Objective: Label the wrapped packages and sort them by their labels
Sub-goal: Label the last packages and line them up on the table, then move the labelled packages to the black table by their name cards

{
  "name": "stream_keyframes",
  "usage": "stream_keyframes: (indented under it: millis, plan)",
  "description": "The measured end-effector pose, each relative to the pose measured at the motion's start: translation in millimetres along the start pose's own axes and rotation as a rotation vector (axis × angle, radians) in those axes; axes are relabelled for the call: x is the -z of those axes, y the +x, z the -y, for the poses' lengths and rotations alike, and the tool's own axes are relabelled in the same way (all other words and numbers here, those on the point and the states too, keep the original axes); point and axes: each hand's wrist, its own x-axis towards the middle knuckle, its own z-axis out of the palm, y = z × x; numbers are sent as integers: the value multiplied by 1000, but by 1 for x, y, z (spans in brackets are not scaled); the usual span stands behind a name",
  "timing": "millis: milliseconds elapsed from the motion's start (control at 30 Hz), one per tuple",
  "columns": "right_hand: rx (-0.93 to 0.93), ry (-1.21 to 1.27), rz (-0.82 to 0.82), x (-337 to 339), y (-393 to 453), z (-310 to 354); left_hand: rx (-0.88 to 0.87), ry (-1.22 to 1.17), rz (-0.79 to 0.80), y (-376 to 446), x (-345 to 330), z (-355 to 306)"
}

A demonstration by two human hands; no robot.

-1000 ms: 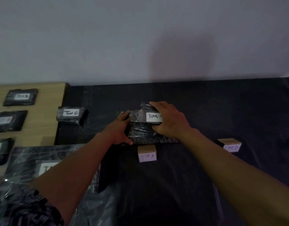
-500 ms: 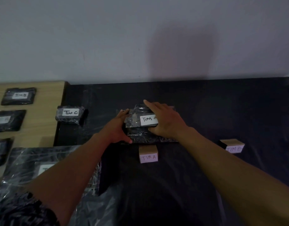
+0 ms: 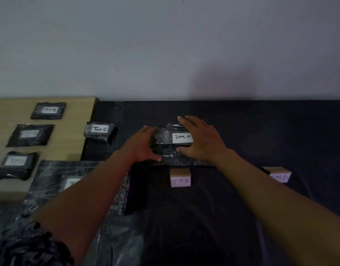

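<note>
You are in the sorting step: both your hands rest on the "TIM A" package [image 3: 171,140], which lies on a wider wrapped pack [image 3: 182,160] just behind the "TIM A" marker block [image 3: 180,177] on the dark table [image 3: 261,131]. Your left hand [image 3: 144,144] presses its left edge, fingers curled against the side; your right hand [image 3: 200,138] lies flat over its right half, covering the end of the label. Neither grip is clamped round it, so it looks set down rather than carried. Next, judge whether it sits square, then lift both hands clear without dragging the slick wrap. A "TIM C" package [image 3: 100,131] waits near the table's left edge, well apart from any matching marker in view; it seems the likely next pick. The "TIM B" block [image 3: 279,174] has nothing behind it that can be seen. No bins or trays show; three more packages [image 3: 29,135] lie loose on the wooden top [image 3: 77,120].
</note>
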Motion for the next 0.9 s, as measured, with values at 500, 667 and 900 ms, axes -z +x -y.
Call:
stream_keyframes:
  millis: [500, 667, 900]
  plan:
    - [269, 98, -301, 16, -13, 128, -54, 112, -577, -131, 77, -2]
    - [364, 108, -286, 5, -12, 197, 14, 151, -711, -198, 97, 33]
    - [456, 160, -214, -28, -22, 306, 104, 190, -762, -311, 116, 108]
